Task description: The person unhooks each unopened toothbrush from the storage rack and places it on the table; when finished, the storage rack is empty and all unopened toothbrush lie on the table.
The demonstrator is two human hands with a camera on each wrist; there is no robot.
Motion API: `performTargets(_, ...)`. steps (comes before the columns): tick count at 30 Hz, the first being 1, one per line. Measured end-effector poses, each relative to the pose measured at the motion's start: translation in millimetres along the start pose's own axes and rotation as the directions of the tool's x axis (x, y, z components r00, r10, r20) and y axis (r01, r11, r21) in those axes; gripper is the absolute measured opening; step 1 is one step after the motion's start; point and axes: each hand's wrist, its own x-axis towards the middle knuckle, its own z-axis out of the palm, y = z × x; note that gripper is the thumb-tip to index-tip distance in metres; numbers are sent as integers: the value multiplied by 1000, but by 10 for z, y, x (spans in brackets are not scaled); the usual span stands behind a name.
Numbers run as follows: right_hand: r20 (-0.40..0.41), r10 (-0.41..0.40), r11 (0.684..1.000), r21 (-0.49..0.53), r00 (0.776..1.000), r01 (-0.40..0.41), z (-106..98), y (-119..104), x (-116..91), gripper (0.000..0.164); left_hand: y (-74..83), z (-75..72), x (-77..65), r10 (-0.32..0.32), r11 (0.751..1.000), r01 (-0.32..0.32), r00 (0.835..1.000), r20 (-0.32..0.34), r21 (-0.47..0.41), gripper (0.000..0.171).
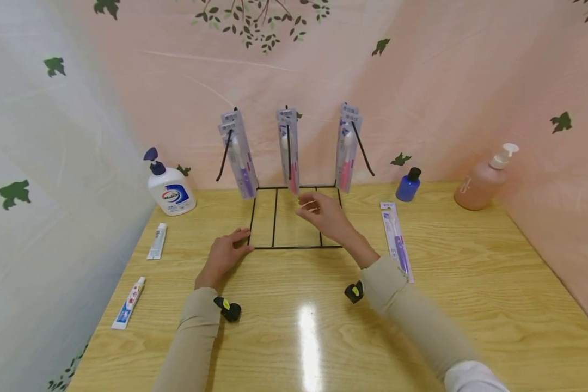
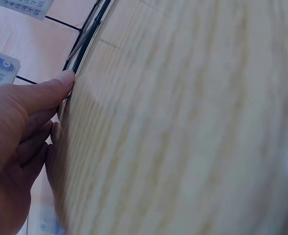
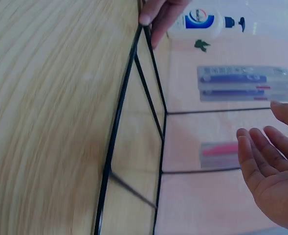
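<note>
A black wire display rack (image 1: 296,247) stands on the wooden table, with packaged toothbrushes hanging on its three hooks. Purple toothbrushes (image 1: 239,158) hang at the left, a pink toothbrush (image 1: 294,169) in the middle and pink toothbrushes (image 1: 345,155) at the right. My left hand (image 1: 224,253) holds the rack's front left corner, thumb on the wire (image 2: 82,56) in the left wrist view. Over the rack base, my right hand (image 1: 325,215) is loosely curved and holds nothing, apart from the middle toothbrush. A packaged purple toothbrush (image 1: 397,242) lies on the table to its right.
At the back left stands a white pump bottle (image 1: 171,190), with a small tube (image 1: 157,241) and a toothpaste tube (image 1: 129,302) in front. A blue bottle (image 1: 408,185) and a pink pump bottle (image 1: 480,182) stand at the back right. Patterned cloth (image 1: 323,76) hangs behind.
</note>
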Motion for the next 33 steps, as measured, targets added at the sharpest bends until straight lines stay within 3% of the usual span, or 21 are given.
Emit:
performTargets(6,-18,-24,988,154,1000,27,339,-70,192,40,10,-14,-19,7,1000,-6,1000,-16,6,48)
performTargets(16,-102,-57,964,254,993,82,687,-257,503,44,-7,-3,-7,-7,1000,7,1000,-26,8,48)
performTargets(23,-149,-35,956,284,988,76,811,-323,726,51,7,2,-1,-9,1000,9,1000,-22,2,47)
performTargets(33,-182,16,946,320,983,44,830,-449,948,47,-25,30,3,7,1000,-7,1000,-30,1,46)
